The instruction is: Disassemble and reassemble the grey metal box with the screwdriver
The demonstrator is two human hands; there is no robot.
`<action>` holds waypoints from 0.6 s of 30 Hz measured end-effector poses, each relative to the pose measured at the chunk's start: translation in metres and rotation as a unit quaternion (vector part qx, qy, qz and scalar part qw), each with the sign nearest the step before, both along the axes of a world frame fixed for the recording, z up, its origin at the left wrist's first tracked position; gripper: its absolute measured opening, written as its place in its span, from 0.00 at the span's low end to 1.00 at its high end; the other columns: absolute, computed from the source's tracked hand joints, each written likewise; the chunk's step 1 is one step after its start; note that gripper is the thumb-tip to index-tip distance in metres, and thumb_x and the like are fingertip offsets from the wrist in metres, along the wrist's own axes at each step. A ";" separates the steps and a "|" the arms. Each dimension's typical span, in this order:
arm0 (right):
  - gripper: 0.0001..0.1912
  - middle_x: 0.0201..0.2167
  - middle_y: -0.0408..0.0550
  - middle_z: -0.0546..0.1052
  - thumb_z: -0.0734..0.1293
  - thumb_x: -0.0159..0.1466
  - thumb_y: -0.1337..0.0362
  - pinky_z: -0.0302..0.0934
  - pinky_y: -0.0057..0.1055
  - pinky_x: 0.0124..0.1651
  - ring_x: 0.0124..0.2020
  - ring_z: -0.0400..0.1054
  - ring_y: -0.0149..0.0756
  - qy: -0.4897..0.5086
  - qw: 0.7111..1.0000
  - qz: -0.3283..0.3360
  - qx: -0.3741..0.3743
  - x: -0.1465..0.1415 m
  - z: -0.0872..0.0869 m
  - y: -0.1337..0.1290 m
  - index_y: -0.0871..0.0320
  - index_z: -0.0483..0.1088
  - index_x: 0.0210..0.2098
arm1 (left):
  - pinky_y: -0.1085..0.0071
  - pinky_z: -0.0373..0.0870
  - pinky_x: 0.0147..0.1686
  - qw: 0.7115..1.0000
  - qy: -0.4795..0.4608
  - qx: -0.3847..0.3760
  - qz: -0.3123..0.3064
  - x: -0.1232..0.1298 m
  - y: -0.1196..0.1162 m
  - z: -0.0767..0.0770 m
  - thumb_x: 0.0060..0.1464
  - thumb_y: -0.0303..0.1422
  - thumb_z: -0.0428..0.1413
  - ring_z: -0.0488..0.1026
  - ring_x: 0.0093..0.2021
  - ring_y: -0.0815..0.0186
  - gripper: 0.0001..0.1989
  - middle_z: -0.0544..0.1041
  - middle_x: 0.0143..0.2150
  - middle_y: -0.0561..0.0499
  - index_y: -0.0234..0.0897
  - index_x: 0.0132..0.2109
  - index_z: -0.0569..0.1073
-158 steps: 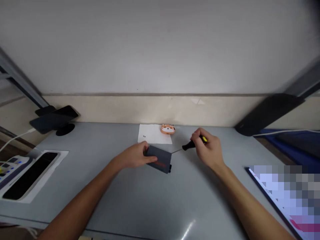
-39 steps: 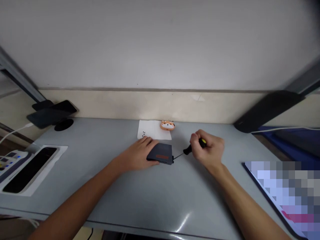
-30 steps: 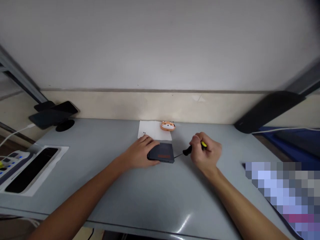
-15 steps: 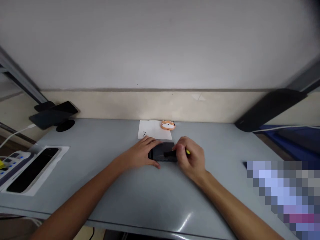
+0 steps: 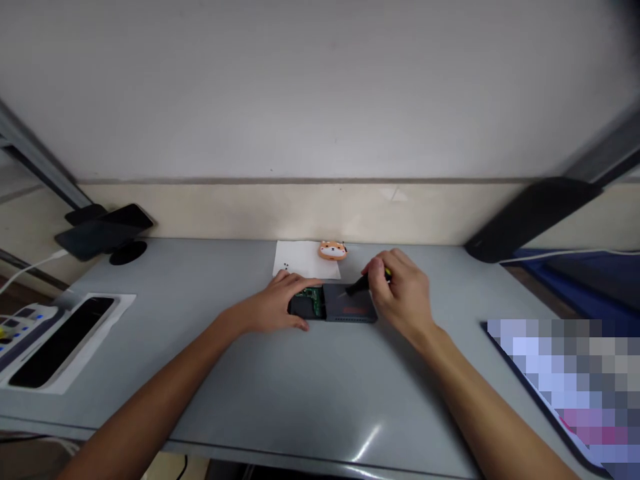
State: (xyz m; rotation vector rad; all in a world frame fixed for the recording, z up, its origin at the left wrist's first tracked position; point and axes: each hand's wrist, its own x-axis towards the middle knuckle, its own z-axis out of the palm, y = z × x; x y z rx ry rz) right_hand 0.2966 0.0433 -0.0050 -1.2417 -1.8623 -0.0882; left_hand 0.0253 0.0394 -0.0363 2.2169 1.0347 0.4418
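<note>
A dark, flat electronic device [image 5: 353, 303] lies on the grey table, its right part under a smooth black casing. At its left part a green circuit board [image 5: 316, 303] shows. My left hand [image 5: 273, 303] grips that left end, thumb on the near side and fingers on the far side, covering part of it. In my closed right hand [image 5: 403, 287] is a black-and-yellow screwdriver [image 5: 357, 287], tilted, its thin tip over the casing. Whether the tip touches the casing I cannot tell.
Behind the device, small dark screws [image 5: 287, 266] lie on white paper [image 5: 305, 257], beside an orange animal-faced case [image 5: 333, 251]. A phone on a stand [image 5: 113, 230], another phone [image 5: 63, 340] and a power strip [image 5: 25, 327] are at left. A black cylinder [image 5: 535, 217] leans at right.
The casing and my right hand with the screwdriver have shifted right. The circuit board at the left end, covered before, is now exposed. My left hand stays around the left end.
</note>
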 end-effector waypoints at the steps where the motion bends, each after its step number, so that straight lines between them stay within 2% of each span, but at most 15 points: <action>1: 0.18 0.23 0.45 0.67 0.59 0.73 0.60 0.53 0.34 0.31 0.27 0.63 0.35 0.001 1.000 -0.004 -0.005 0.002 0.000 0.002 0.56 0.70 0.27 | 0.48 0.56 0.68 1.000 -0.002 -0.004 0.000 -0.001 0.000 0.001 0.50 0.41 0.71 0.58 0.65 0.49 0.45 0.70 0.61 0.49 0.60 0.71 0.60; 6: 0.19 0.24 0.45 0.67 0.59 0.73 0.59 0.53 0.34 0.32 0.27 0.64 0.35 0.014 1.000 -0.010 -0.008 0.011 0.001 0.007 0.56 0.72 0.28 | 0.48 0.57 0.67 1.000 0.008 0.007 -0.008 -0.004 0.000 0.006 0.51 0.35 0.70 0.60 0.64 0.51 0.41 0.71 0.62 0.52 0.61 0.68 0.64; 11: 0.19 0.25 0.45 0.67 0.59 0.73 0.61 0.53 0.35 0.32 0.27 0.64 0.35 0.016 1.000 -0.019 -0.012 0.018 0.006 0.007 0.56 0.73 0.28 | 0.51 0.63 0.63 1.000 0.013 0.023 -0.013 -0.011 0.000 0.011 0.50 0.34 0.70 0.63 0.64 0.51 0.40 0.73 0.61 0.50 0.59 0.67 0.66; 14: 0.18 0.25 0.45 0.67 0.60 0.72 0.62 0.54 0.35 0.32 0.27 0.64 0.35 0.019 0.999 -0.028 -0.010 0.022 0.008 0.009 0.56 0.73 0.27 | 0.49 0.61 0.65 0.999 0.025 0.038 -0.005 -0.010 -0.002 0.013 0.51 0.36 0.69 0.63 0.64 0.50 0.39 0.74 0.60 0.50 0.58 0.67 0.66; 18: 0.18 0.25 0.45 0.68 0.61 0.72 0.60 0.55 0.35 0.33 0.27 0.64 0.35 0.058 0.998 -0.025 0.010 0.021 0.007 0.010 0.55 0.72 0.27 | 0.49 0.56 0.66 0.996 0.034 0.083 0.030 0.003 -0.006 0.008 0.54 0.43 0.67 0.63 0.64 0.50 0.33 0.75 0.59 0.49 0.52 0.65 0.68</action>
